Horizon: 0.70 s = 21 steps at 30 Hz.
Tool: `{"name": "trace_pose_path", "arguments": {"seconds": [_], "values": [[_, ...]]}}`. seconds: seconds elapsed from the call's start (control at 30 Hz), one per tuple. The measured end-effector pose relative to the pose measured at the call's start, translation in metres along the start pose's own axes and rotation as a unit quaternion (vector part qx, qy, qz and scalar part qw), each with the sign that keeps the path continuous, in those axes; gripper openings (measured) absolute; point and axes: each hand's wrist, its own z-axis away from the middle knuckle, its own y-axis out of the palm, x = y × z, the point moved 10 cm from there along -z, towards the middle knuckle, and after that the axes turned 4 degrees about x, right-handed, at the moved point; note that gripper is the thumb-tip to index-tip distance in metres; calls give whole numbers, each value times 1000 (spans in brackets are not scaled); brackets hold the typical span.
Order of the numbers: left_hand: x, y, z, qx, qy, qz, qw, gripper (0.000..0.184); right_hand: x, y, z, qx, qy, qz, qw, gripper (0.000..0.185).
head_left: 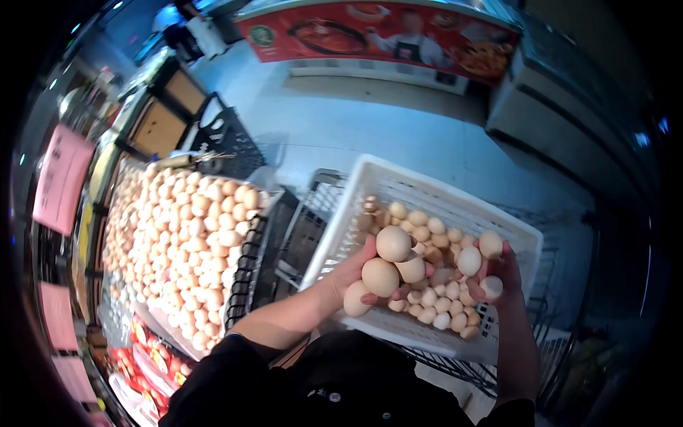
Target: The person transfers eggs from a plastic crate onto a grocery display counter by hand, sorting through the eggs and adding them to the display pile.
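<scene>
Several brown eggs [380,277] are held in my left hand [348,277], its fingers spread under and around them. My right hand [506,274] holds several eggs [470,261] too, some paler than others, with its fingers curled about them. Both hands are above a white plastic crate [441,180] that has slatted walls. Many eggs [442,306] lie inside the crate, below and between my hands; the hands and held eggs hide part of them.
A big heap of eggs [185,242] fills a display at the left. Red packages [153,363] lie in front of it. Black basket [228,139] behind the heap; metal cart [313,220] beside the crate. Counter with red banner [377,35] and a person [178,32] farther back.
</scene>
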Motion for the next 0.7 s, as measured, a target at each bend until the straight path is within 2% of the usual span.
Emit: {"name": "trace_pose_path", "arguments": {"seconds": [0.1,0.27,0.37,0.43,0.5,0.57,0.6,0.67,0.7], "values": [[-26,24,46,128,99,17,987,64,-31,46,-50,34,42,-12,998,69],[-66,53,162,189,226,-82,952,61,-118,131,-139,148,190,-18,970,67],[-85,52,254,176,312,-118,926,59,-185,176,-187,200,271,-12,941,65],[-93,44,320,121,386,-133,905,63,-234,201,-213,193,333,-5,923,64],[-99,43,382,117,446,-137,877,66,-283,220,-240,208,375,26,903,64],[-104,33,450,50,506,-146,848,69,-334,234,-261,215,434,23,875,63],[-104,23,484,9,508,-163,846,68,-358,241,-270,218,458,29,861,63],[-113,11,553,-201,573,-198,770,65,-401,253,-283,226,495,43,838,63],[-120,-15,592,-284,562,-281,724,61,-422,259,-289,231,512,49,826,63]]}}
